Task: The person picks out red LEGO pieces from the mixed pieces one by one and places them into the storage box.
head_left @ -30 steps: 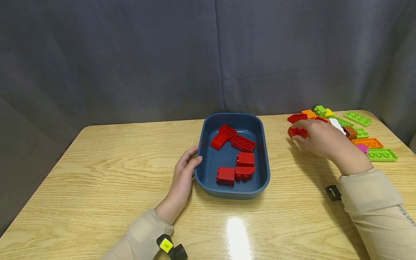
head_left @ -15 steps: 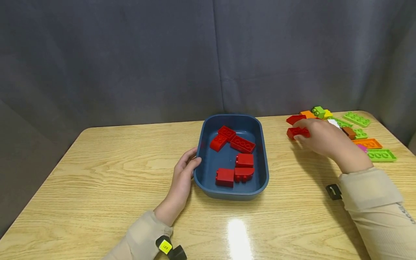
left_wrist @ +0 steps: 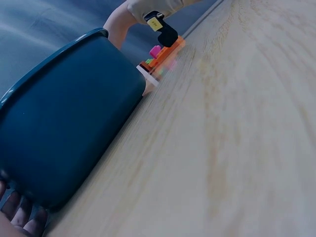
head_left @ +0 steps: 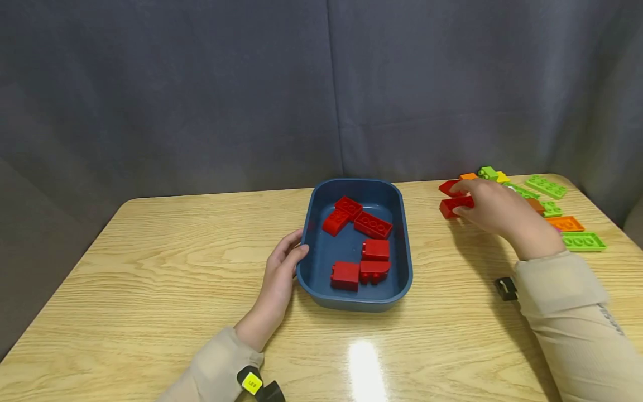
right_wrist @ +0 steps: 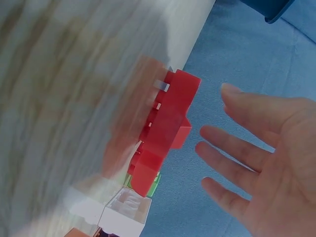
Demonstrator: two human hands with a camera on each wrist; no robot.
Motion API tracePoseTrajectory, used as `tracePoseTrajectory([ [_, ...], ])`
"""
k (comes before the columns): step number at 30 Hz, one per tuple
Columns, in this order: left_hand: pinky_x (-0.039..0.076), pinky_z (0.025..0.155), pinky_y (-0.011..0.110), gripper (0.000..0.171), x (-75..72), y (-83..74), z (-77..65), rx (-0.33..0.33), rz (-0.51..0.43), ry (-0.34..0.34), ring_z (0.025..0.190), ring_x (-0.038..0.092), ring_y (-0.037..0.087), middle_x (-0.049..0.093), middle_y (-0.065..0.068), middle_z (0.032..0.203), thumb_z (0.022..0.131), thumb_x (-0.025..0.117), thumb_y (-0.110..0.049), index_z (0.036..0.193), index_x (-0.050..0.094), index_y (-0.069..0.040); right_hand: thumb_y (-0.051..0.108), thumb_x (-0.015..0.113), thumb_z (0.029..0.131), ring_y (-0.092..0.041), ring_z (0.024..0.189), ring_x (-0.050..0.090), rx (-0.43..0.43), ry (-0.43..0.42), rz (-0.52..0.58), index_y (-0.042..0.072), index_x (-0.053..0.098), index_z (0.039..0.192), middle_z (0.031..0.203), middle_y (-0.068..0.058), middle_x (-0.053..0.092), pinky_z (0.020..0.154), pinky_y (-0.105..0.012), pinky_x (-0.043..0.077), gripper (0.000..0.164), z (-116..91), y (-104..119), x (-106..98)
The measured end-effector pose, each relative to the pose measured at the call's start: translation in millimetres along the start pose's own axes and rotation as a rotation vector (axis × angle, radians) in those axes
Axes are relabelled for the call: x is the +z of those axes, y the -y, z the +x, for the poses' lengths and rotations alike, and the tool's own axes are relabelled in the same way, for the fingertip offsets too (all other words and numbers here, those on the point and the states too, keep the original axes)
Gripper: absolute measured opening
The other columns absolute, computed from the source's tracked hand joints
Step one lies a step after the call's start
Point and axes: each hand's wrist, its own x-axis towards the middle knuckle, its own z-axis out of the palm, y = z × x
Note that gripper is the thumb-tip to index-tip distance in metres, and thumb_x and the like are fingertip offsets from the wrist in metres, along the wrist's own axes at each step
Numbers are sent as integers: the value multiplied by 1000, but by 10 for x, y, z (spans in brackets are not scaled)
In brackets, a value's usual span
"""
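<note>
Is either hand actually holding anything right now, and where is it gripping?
The left hand rests against the blue bin's left wall, fingers at the rim. The right hand touches a red brick, but the wrist view shows spread fingers, gripping nothing.

I can read nothing for certain here. The yellow tag (head_left: pixel 252 382) on the left wrist's black mount carries small dark print, too small for me to make out in the head view. The same kind of yellow tag (left_wrist: pixel 156 23) shows on the right wrist in the left wrist view, its marks blurred. I see faint lettering (head_left: pixel 609 322) on the right sleeve, unreadable.
</note>
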Motion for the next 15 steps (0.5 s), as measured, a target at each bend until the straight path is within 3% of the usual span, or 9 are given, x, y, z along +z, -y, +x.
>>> tracePoseTrajectory([
  [15,44,87,27,42,3,-2,6,0,10,-18,113,53,24,54,14,135,93,47,-19,134,50,-10,10,66,78,-41,93,55,32,74,-2,-7,56,119,113,-33,62,85,-57,46,46,99,-116,58],
])
